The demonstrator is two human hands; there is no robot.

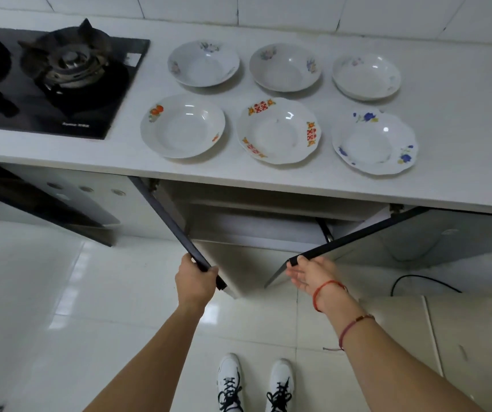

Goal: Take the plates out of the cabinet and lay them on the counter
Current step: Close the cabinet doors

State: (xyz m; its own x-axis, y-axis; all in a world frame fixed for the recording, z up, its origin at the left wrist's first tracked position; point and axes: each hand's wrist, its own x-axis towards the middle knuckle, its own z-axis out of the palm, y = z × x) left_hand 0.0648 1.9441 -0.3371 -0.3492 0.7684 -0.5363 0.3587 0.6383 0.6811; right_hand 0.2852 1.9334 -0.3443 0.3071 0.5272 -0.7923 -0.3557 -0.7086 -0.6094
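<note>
Several white plates lie in two rows on the white counter point(447, 120): an orange-fruit plate point(182, 126), a red-character plate point(279, 130) and a blue-flower plate point(374, 141) in front, more flowered ones point(285, 66) behind. Below, the cabinet point(256, 224) stands with both doors swung out. My left hand point(195, 282) grips the top edge of the left door point(167, 215). My right hand point(310, 273) touches the corner of the right door point(387, 230) with straight fingers. Inside the cabinet I see only a pale shelf.
A black gas hob point(57, 75) sits in the counter at the left. A dark cable point(423, 282) runs over the tiled floor at the right, beside a beige unit point(447, 337). My white shoes point(255, 382) stand on the floor in front of the cabinet.
</note>
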